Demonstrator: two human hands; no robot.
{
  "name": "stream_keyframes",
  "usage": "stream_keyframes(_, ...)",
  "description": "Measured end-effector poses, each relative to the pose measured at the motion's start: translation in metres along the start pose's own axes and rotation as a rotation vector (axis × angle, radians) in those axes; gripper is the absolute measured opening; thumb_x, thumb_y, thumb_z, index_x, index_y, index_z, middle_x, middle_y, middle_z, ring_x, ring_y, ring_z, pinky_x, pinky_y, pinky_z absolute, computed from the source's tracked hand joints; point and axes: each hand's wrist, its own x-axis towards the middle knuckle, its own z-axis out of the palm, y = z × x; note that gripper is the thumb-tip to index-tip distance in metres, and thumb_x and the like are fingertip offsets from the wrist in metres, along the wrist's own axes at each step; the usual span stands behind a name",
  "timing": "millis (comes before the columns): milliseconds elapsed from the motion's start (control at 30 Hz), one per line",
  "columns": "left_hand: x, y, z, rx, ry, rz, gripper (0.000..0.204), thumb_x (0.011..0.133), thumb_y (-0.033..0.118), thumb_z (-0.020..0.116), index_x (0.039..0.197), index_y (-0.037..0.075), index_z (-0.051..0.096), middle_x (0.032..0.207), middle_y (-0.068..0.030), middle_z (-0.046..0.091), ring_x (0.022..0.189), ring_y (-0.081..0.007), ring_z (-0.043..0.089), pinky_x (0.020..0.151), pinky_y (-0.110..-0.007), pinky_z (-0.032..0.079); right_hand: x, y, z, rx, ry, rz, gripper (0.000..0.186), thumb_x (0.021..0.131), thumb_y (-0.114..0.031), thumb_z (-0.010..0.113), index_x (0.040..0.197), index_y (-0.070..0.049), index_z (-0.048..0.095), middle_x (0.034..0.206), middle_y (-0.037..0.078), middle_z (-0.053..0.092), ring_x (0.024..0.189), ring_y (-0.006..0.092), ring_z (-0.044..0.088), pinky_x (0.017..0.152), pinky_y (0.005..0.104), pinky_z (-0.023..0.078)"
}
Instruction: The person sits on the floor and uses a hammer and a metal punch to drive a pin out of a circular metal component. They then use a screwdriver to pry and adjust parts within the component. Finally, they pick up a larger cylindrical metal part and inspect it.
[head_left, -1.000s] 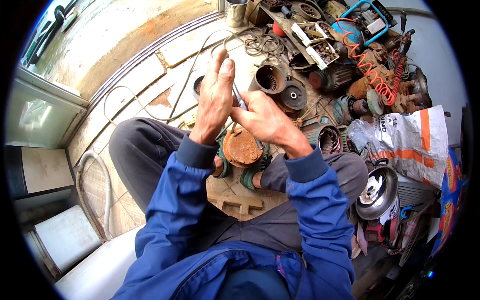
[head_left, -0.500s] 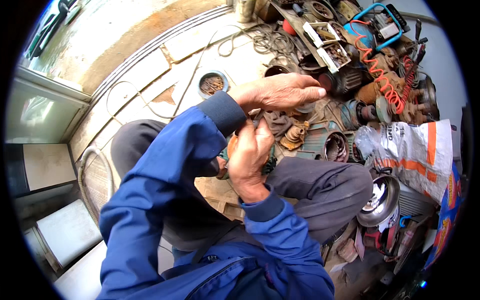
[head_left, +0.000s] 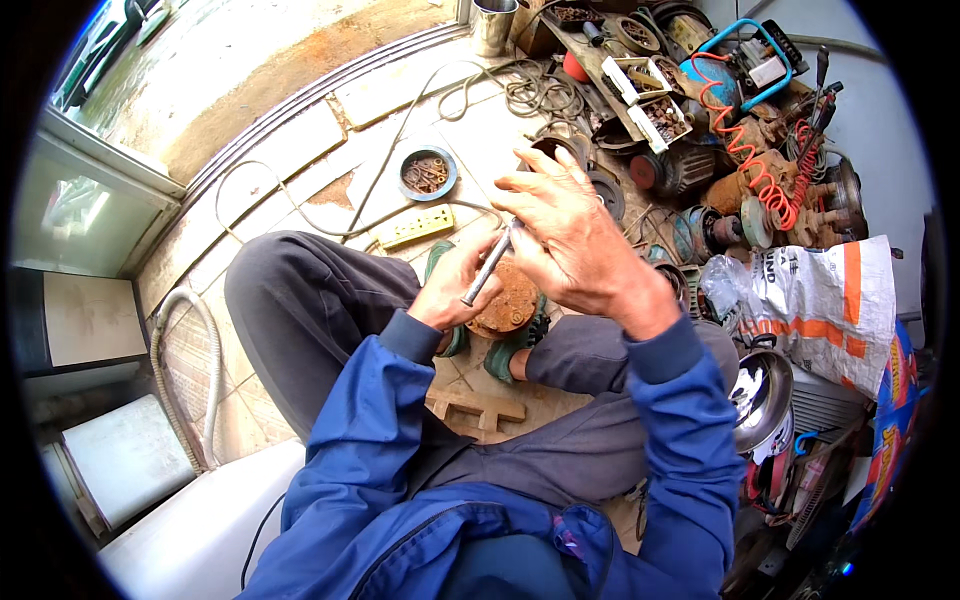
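Note:
Slanting between my two hands is a slim grey metal rod [head_left: 487, 268]. My left hand [head_left: 450, 293] is closed round its lower part. At the upper end, the thumb and forefinger of my right hand [head_left: 580, 235] close on the rod, while its other fingers fan out. Below the hands, a round rusty metal part [head_left: 512, 298] stands between my feet, partly covered by my fingers. A green shoe [head_left: 503, 358] shows beside it. On the floor in front of my knees lies a wooden piece [head_left: 478, 407].
Ahead are a bowl of rusty bolts [head_left: 428, 173] and a yellow power strip [head_left: 415, 227] with its cable. Motor parts [head_left: 690, 170], trays of small parts [head_left: 663, 120] and a red coiled hose [head_left: 770, 175] crowd the right, near a white sack [head_left: 820, 300] and a metal pan [head_left: 768, 400].
My left arm, which reached across to the right over my right hand, has drawn back left onto the rod. My right hand has moved up and right. The rusty part and power strip now show.

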Motion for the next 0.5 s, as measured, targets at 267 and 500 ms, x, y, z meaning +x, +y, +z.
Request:
stream_keyframes(267, 0.003, -0.016, 0.016, 0.258, 0.217, 0.035, 0.018, 0.093, 0.012, 0.063, 0.110, 0.005, 0.068, 0.097, -0.0217, 0.071, 0.093, -0.0435, 0.070, 0.077, -0.045, 0.056, 0.016, 0.004, 0.003, -0.247, -0.075, -0.264, 0.045, 0.080, -0.045, 0.082, 0.085, -0.005, 0.061, 0.081, 0.011, 0.059, 0.083, 0.0296, 0.063, 0.083, 0.0439, 0.052)
stream_keyframes(500, 0.010, -0.027, 0.025, 0.427, 0.186, 0.062, 0.034, 0.096, 0.004, 0.055, 0.129, 0.002, 0.063, 0.099, -0.0268, 0.068, 0.092, -0.0413, 0.068, 0.078, -0.048, 0.054, 0.015, -0.022, 0.058, -0.583, 0.298, 0.186, 0.046, 0.094, -0.038, 0.074, 0.064, -0.012, 0.052, 0.058, 0.006, 0.052, 0.057, 0.0273, 0.056, 0.060, 0.0418, 0.041)
